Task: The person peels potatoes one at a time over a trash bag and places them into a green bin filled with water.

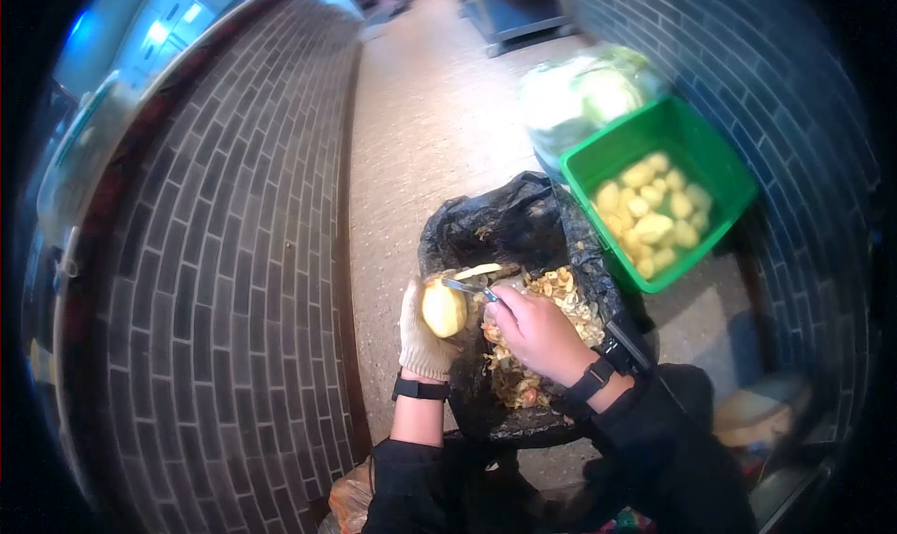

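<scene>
My left hand (pixel 422 340), in a pale knitted glove, is closed around a mostly peeled yellow potato (pixel 444 311). Bare and wearing a dark wrist strap, my right hand (pixel 539 331) grips a peeler (pixel 470 287) whose head rests at the top of the potato. A pale strip of peel (pixel 479 271) sticks out just beyond the peeler. Both hands are over a bin lined with a black bag (pixel 495 218), in which a heap of peelings (pixel 567 300) lies. The fingers of my left hand are partly hidden behind the potato.
A green crate (pixel 598 218) of peeled potatoes (pixel 653 227) stands to the right of the bin. Behind it is a clear plastic bag with pale green contents (pixel 593 93). Tiled walls (pixel 234 282) flank both sides. A dark cart (pixel 516 13) stands farther along the floor.
</scene>
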`<action>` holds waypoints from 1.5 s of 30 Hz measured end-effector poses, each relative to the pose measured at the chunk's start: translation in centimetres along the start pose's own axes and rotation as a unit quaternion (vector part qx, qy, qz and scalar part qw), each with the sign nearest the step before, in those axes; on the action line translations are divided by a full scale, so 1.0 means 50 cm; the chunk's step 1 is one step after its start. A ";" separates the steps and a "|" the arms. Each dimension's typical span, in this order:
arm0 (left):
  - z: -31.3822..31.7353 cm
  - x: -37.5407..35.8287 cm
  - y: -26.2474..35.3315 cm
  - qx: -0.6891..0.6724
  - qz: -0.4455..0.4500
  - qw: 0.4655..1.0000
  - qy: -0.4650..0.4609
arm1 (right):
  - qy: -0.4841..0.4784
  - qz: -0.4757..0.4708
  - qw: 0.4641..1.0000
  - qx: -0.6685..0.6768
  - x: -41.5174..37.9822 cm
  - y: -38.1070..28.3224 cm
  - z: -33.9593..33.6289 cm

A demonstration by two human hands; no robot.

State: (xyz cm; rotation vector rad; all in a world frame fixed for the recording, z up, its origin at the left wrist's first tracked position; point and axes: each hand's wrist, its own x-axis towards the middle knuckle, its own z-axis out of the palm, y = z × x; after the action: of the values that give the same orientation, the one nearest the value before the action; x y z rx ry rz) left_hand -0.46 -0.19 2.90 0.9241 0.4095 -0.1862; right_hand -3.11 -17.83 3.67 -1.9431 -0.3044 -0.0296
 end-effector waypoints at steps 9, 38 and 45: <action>-0.028 0.027 0.014 -0.100 0.029 0.993 0.048 | -0.095 -0.016 0.991 -0.091 -0.048 0.005 0.056; -0.056 0.038 -0.005 -0.125 0.046 0.991 0.021 | -0.079 0.024 0.995 -0.059 -0.028 -0.007 0.038; -0.004 0.020 -0.024 -0.075 0.046 0.988 0.127 | -0.019 -0.045 0.991 -0.124 -0.044 0.007 0.067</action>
State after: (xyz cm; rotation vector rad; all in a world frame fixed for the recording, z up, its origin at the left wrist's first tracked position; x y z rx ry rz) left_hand 0.01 -0.72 1.49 0.8188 0.6068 0.0475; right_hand -5.59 -15.34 1.69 -2.1765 -0.4299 -0.0944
